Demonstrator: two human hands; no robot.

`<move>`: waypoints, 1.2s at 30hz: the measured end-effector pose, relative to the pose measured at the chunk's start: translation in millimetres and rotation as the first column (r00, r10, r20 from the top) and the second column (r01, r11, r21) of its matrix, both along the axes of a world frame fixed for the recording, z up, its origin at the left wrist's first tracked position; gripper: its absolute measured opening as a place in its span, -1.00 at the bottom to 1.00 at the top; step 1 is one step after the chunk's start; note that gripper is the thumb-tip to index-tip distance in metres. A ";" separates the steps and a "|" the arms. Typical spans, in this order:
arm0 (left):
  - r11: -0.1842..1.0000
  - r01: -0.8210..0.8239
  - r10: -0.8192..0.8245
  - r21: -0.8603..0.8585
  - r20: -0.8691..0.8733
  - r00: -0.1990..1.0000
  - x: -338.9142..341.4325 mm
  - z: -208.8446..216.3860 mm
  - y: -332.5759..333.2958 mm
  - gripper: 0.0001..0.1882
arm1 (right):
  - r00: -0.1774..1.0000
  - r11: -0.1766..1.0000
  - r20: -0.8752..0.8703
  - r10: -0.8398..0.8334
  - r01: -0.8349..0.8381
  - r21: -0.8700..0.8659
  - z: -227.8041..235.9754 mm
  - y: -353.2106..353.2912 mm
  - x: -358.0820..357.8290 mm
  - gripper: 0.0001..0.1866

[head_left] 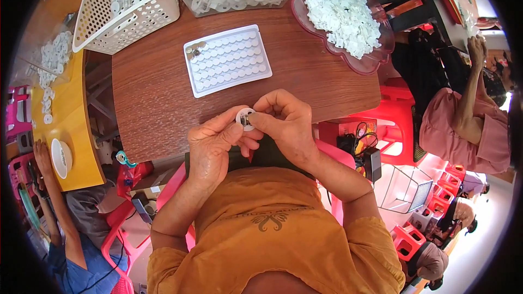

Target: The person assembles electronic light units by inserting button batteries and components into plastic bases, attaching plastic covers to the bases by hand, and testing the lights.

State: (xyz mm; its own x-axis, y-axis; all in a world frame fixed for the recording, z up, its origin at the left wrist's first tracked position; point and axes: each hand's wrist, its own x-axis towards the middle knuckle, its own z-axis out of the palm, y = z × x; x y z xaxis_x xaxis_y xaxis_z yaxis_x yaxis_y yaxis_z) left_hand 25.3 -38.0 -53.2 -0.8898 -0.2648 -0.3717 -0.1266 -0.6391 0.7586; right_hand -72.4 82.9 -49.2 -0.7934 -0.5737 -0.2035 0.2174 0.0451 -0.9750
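Above my lap, at the table's near edge, my left hand (210,140) pinches a small round white plastic piece (239,115) between thumb and fingers. Dark and metallic parts show in its middle opening. My right hand (287,124) is closed against the same piece, its thumb and fingertips pressing at the right side; whether something tiny sits between them is hidden. Beyond my hands lies a shallow white tray (234,84) with rows of round white spots. Several brownish metallic discs (195,49) sit in its far left corner.
A perforated cream basket (128,30) and a clear bin (234,1) of white round parts stand at the back. A pink-rimmed bowl (376,57) holds many small white pieces. Co-workers sit left and right. On the yellow table (81,147) stands a white bowl (56,159).
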 end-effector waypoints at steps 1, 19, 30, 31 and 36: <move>1.000 -0.003 0.003 0.004 0.007 1.000 -0.1 0.6 -0.5 -0.64 | 1.000 1.000 -0.009 0.006 -0.006 0.002 -1.8 -0.8 -0.1 -0.88; 1.000 0.003 -0.003 -0.015 0.020 1.000 0.4 3.0 -2.7 -0.63 | 0.995 0.993 0.002 0.100 -0.100 -0.066 -3.7 -1.3 -5.4 -0.90; 0.990 -0.076 0.071 -0.115 -0.047 0.996 1.5 -0.4 -4.4 -0.63 | 0.692 0.987 -0.708 0.140 -0.040 0.155 10.8 -20.6 -25.0 -0.95; 0.985 -0.103 0.098 -0.137 -0.046 0.994 2.6 -2.4 -4.9 -0.64 | 0.684 0.988 -0.716 0.138 -0.047 0.145 11.8 -30.0 -33.1 -0.95; 0.982 -0.102 0.098 -0.162 -0.029 0.995 6.0 -9.9 -9.0 -0.63 | 0.334 0.989 -0.934 0.123 0.039 0.144 -1.2 -87.8 -71.2 -0.88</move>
